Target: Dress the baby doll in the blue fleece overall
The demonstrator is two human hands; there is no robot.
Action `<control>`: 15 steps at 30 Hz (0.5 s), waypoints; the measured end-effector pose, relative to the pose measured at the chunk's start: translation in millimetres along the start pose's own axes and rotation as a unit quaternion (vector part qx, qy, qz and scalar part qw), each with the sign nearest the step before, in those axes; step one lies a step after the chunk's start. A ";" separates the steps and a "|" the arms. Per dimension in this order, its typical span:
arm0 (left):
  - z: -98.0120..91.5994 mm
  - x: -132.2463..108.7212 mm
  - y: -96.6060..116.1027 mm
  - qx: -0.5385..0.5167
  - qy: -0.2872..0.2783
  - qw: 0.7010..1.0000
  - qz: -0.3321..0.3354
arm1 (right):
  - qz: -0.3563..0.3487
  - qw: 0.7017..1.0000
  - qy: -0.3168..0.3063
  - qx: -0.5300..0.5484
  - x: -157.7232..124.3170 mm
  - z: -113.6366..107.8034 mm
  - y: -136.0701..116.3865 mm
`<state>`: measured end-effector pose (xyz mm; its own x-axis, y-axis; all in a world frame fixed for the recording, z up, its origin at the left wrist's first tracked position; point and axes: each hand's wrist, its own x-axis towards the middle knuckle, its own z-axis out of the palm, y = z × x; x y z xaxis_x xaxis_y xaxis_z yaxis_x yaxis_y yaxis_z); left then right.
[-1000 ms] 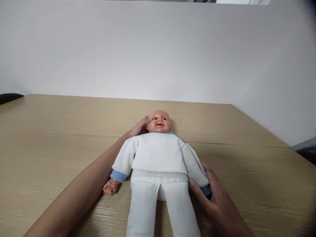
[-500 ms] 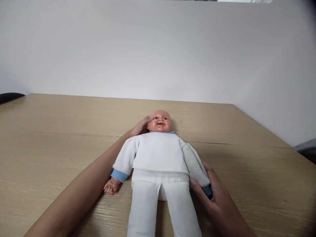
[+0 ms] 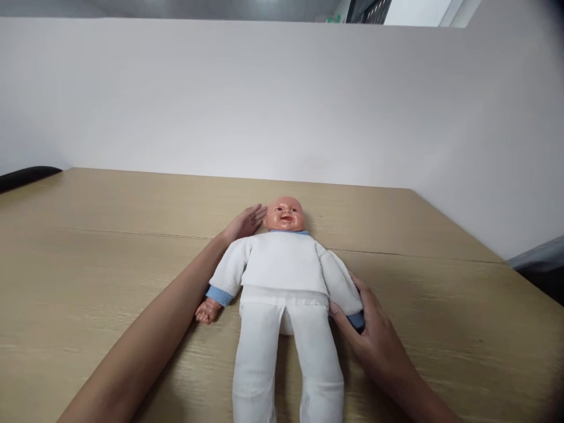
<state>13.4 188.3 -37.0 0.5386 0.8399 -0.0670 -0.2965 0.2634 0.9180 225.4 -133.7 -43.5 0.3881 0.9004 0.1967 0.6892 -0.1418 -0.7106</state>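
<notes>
A baby doll (image 3: 284, 264) in a white fleece top and white trousers lies on its back on the table, head at the far end. Beside the left of its bald head, my left hand (image 3: 247, 222) rests with fingers stretched out, their tips at or very near the head. My right hand (image 3: 368, 326) is wrapped around the doll's white sleeve (image 3: 341, 285) on the right, thumb on the inner side, fingers on the outer. The blue cuff there shows dark between thumb and fingers. On the left, the doll's other hand (image 3: 208, 311) pokes out of a light blue cuff.
The wooden table (image 3: 110, 276) has a seam running across it. Behind it stands a pale wall (image 3: 264, 100). A dark curved object (image 3: 30, 175) is at the left edge, and a grey and black one (image 3: 541, 267) at the right.
My left hand has come off the doll's face, its fingers now straight beside the head. My right hand keeps its hold. The view has tilted up slightly.
</notes>
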 end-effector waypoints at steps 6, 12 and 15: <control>-24.4 -64.2 13.8 0.096 0.091 0.990 0.048 | -0.027 0.996 0.031 -0.080 11.3 -16.0 -3.6; 24.1 -165.3 67.9 0.315 0.164 0.926 0.126 | -0.114 0.983 0.065 -0.126 -39.3 -73.0 -41.5; 75.6 -240.3 81.6 0.409 0.109 0.887 0.186 | -0.198 0.965 0.133 -0.108 -104.3 -95.0 -34.8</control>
<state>-80.7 -27.9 83.5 0.3321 0.8919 0.3070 0.2977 -0.4079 0.8631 219.1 -261.8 24.9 0.1916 0.7689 0.6100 0.9161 0.0830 -0.3923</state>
